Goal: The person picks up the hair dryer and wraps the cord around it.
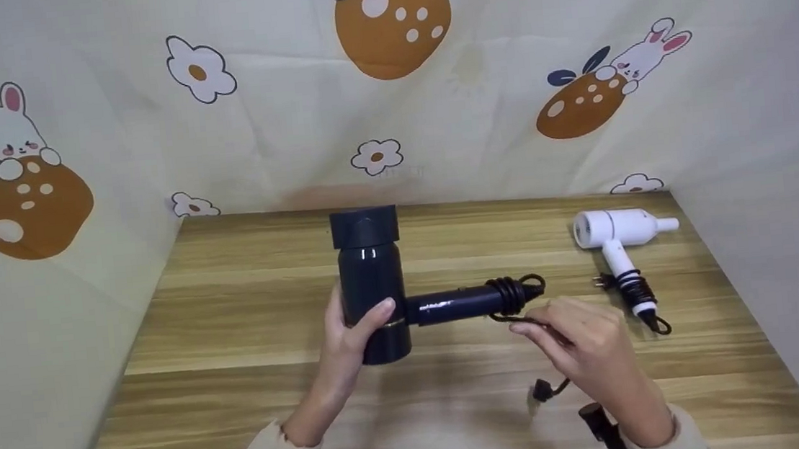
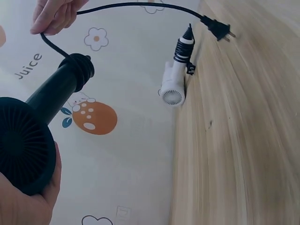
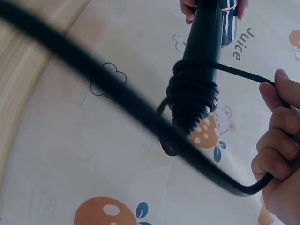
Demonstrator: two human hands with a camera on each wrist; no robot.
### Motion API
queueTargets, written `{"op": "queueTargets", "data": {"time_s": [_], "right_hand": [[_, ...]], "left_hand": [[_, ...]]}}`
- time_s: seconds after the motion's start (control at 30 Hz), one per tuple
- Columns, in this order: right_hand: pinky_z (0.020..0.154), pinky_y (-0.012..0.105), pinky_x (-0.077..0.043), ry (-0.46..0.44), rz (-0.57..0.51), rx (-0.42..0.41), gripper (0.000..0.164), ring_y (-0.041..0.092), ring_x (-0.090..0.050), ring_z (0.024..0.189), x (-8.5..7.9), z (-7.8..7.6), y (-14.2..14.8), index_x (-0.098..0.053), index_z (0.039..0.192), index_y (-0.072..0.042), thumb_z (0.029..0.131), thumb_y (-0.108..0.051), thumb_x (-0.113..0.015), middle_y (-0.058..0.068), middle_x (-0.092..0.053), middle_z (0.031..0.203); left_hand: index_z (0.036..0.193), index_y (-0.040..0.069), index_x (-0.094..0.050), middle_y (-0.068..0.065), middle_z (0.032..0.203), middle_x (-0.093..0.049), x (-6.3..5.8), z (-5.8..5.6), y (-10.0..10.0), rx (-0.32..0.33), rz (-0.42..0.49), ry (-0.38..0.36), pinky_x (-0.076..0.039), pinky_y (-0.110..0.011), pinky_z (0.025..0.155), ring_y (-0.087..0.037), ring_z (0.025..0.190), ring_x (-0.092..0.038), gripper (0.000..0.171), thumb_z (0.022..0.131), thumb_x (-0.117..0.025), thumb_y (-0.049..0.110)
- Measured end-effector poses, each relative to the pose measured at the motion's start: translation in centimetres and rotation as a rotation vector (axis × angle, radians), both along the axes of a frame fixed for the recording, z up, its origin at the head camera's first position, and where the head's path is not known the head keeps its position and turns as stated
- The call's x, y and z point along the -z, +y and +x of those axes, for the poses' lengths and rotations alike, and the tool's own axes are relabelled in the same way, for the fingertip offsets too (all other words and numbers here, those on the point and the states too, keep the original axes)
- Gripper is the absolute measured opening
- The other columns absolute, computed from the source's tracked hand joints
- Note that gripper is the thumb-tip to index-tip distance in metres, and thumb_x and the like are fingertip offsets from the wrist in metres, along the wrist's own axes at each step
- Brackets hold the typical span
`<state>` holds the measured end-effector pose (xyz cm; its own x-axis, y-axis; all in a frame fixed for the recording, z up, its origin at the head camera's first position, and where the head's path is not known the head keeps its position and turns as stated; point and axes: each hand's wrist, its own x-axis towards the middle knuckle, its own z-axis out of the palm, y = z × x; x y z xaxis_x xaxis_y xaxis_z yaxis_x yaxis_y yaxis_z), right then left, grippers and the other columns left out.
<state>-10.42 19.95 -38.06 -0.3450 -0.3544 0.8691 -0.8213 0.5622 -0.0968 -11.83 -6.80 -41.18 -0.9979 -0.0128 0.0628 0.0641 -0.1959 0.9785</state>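
Note:
A dark hair dryer (image 1: 371, 277) is held above the table by my left hand (image 1: 344, 338), whose thumb and fingers wrap round its barrel. Its handle (image 1: 457, 305) points right, with several turns of black cord (image 3: 192, 91) wound round the end. My right hand (image 1: 590, 338) pinches the cord's loose stretch between thumb and forefinger, and the other fingers curl over it, as the right wrist view shows. From that hand the free end hangs down to a two-pin plug (image 2: 217, 28). In the left wrist view the barrel's round intake grille (image 2: 21, 145) faces the camera.
A white hair dryer (image 1: 620, 228) lies at the right rear of the wooden table (image 1: 235, 326), its black cord wrapped round its handle. Patterned cloth (image 1: 275, 120) with rabbits, oranges and flowers hangs behind and along both sides.

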Motion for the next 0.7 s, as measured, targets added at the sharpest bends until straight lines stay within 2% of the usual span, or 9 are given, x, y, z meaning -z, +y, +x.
{"op": "queueTargets", "data": {"time_s": [0.13, 0.27, 0.37, 0.47, 0.6, 0.7], "right_hand": [[0.044, 0.011, -0.031, -0.044, 0.017, 0.069, 0.032, 0.002, -0.037, 0.048, 0.3, -0.5, 0.7, -0.065, 0.071, -0.007, 0.086, -0.036, -0.062, -0.006, -0.054, 0.058], [0.045, 0.010, -0.030, -0.103, 0.021, 0.073, 0.030, 0.001, -0.037, 0.050, 0.4, -1.0, 1.2, -0.066, 0.073, -0.008, 0.083, -0.037, -0.064, -0.007, -0.051, 0.058], [0.047, 0.009, -0.029, -0.178, 0.004, 0.034, 0.023, 0.002, -0.037, 0.052, 0.5, -1.3, 1.5, -0.067, 0.076, -0.009, 0.078, -0.031, -0.070, -0.007, -0.049, 0.060], [0.049, 0.009, -0.029, -0.293, -0.023, -0.009, 0.017, 0.003, -0.038, 0.053, 0.6, -1.6, 1.7, -0.068, 0.079, -0.009, 0.071, -0.022, -0.076, -0.007, -0.050, 0.062], [0.048, 0.010, -0.032, -0.452, -0.042, -0.074, 0.021, 0.004, -0.040, 0.055, 0.7, -1.9, 2.0, -0.067, 0.082, -0.008, 0.065, -0.008, -0.079, -0.005, -0.053, 0.064], [0.050, 0.011, -0.038, -0.584, -0.087, -0.171, 0.024, 0.001, -0.047, 0.058, 0.7, -2.2, 2.2, -0.067, 0.084, -0.006, 0.064, 0.002, -0.077, 0.000, -0.060, 0.070]], "left_hand": [[0.128, 0.006, -0.043, -0.013, 0.112, -0.056, 0.2, 0.1, 0.0, 0.059, -0.043, 0.010, -0.046, -0.037, 0.087, -0.022, 0.097, -0.056, 0.055, 0.079, -0.066, 0.015], [0.129, 0.005, -0.042, -0.013, 0.112, -0.056, 0.3, 0.2, 0.0, 0.107, -0.046, 0.002, -0.045, -0.037, 0.088, -0.021, 0.098, -0.056, 0.057, 0.078, -0.066, 0.014], [0.132, 0.004, -0.040, -0.013, 0.113, -0.056, 0.3, 0.3, -0.1, 0.140, -0.045, -0.001, -0.045, -0.036, 0.090, -0.020, 0.099, -0.056, 0.061, 0.078, -0.066, 0.015], [0.134, 0.002, -0.038, -0.015, 0.116, -0.055, 0.3, 0.4, -0.2, 0.179, -0.045, 0.009, -0.044, -0.036, 0.091, -0.020, 0.101, -0.055, 0.066, 0.077, -0.067, 0.018], [0.136, 0.000, -0.035, -0.015, 0.116, -0.055, 0.1, 0.5, -0.4, 0.228, -0.024, 0.035, -0.043, -0.036, 0.092, -0.021, 0.102, -0.054, 0.073, 0.074, -0.069, 0.020], [0.136, -0.001, -0.035, -0.010, 0.114, -0.056, 0.0, 0.4, -0.5, 0.268, 0.026, 0.050, -0.043, -0.035, 0.092, -0.021, 0.102, -0.055, 0.072, 0.074, -0.067, 0.018]]}}
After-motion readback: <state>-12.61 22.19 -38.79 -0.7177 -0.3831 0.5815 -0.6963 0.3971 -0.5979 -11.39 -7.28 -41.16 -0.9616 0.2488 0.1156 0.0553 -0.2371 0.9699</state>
